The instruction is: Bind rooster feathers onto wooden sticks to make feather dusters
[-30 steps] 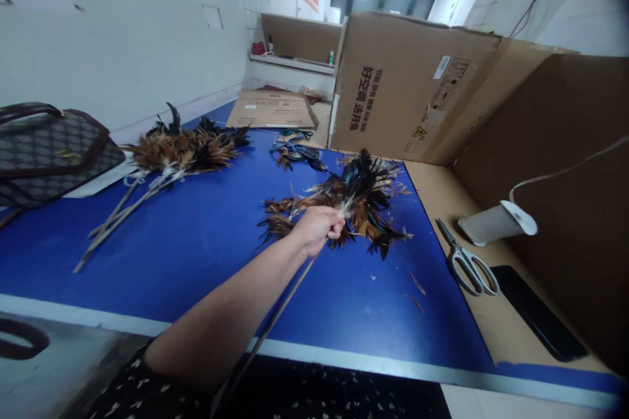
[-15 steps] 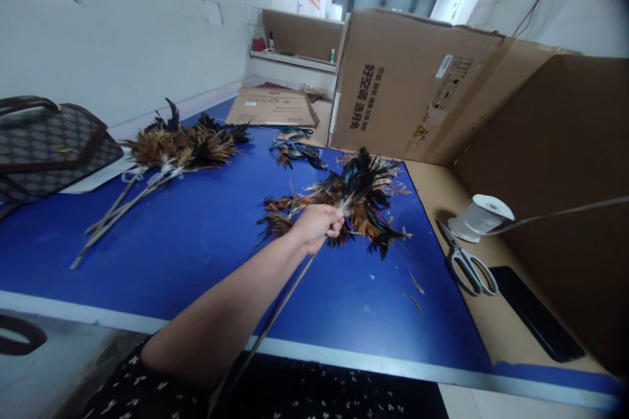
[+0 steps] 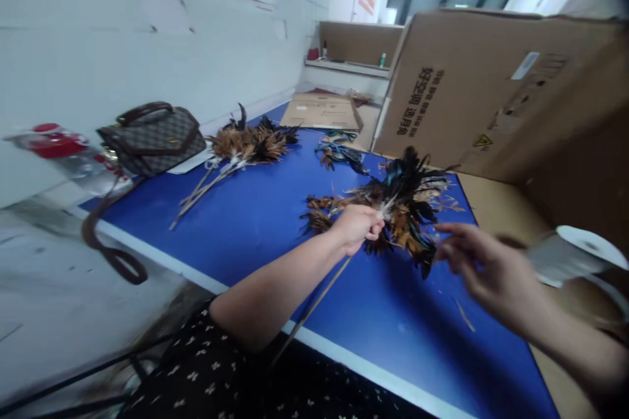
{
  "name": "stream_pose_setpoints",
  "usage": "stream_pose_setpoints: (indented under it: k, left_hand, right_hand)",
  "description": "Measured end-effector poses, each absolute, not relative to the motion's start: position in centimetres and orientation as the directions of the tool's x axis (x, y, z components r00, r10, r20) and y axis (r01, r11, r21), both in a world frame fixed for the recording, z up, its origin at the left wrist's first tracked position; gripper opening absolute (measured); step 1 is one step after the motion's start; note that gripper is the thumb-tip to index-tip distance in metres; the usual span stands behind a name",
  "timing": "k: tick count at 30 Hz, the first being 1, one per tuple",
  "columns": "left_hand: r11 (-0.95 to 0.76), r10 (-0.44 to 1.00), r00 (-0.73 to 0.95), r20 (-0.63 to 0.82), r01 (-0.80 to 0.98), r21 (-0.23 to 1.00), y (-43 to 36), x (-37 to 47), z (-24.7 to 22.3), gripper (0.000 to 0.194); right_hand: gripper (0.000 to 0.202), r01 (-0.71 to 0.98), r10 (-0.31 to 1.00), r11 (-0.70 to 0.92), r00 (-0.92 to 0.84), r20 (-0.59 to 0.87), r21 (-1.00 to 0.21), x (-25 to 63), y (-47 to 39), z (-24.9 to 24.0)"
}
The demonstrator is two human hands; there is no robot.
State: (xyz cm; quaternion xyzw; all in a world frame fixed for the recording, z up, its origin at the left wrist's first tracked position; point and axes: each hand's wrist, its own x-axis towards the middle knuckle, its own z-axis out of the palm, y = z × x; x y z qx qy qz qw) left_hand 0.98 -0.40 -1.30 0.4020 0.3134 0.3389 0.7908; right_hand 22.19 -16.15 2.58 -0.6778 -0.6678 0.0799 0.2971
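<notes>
My left hand (image 3: 361, 228) is closed round the stick of a feather duster (image 3: 405, 186), just below its black and brown feathers. White binding shows beside my fingers, and the thin stick slants down toward my lap. To the right of the feathers is my right hand (image 3: 486, 268), blurred by motion. Its index finger is stretched toward the feathers and the others are partly bent; I see nothing held in it. Behind that hand a white spool of tape (image 3: 572, 255) stands on cardboard, with a loose band looping off its right side.
Several feather dusters (image 3: 255, 141) lie at the back left, near a patterned handbag (image 3: 157, 137) and a red-capped bottle (image 3: 63, 150). Dark feathers (image 3: 344, 154) lie at the back of the blue table (image 3: 265, 209). A large cardboard box (image 3: 457, 91) walls off the right.
My right hand has come into view from the right, near the feathers. The band stretched from the spool now hangs in a loop. The view has turned left; my left hand keeps its hold.
</notes>
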Motion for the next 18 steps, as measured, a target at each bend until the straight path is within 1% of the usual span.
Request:
stream_pose_setpoints:
  k: [2,4,6,9,11,16,18]
  left_hand:
    - [0.441,0.785,0.586,-0.201,-0.301,0.846,-0.3,0.8,-1.2,0.034]
    - [0.425,0.784,0.597,-0.170,-0.315,0.849,-0.4,0.7,-1.1,0.033]
    - [0.411,0.781,0.607,-0.146,-0.324,0.852,-0.5,0.5,-1.0,0.034]
    - [0.410,0.768,0.627,-0.127,-0.330,0.850,-0.9,0.4,-0.9,0.034]
    - [0.428,0.745,0.655,-0.124,-0.327,0.842,-1.3,0.7,-1.1,0.033]
    - [0.500,0.688,0.709,-0.153,-0.311,0.809,-3.0,1.7,-1.9,0.033]
    - [0.515,0.687,0.707,-0.165,-0.314,0.798,-3.4,1.9,-2.1,0.033]
  right_hand:
    - [0.051,0.734,0.980,0.058,0.086,0.178,-0.676,20.9,-13.6,0.1]
    - [0.059,0.569,0.985,0.006,0.136,0.101,-0.822,20.0,-11.1,-1.9]
    - [0.063,0.450,0.974,-0.005,0.206,0.099,-0.893,19.4,-9.1,-3.2]
    - [0.063,0.311,0.955,0.013,0.277,0.104,-0.950,19.0,-7.2,-3.9]
    - [0.059,0.233,0.946,0.023,0.309,0.097,-0.972,18.7,-6.6,-4.2]
    - [0.041,0.239,0.895,0.043,0.422,0.144,-0.970,18.2,-6.6,-5.2]
    - [0.033,0.190,0.893,0.057,0.429,0.135,-0.980,18.4,-6.8,-5.7]
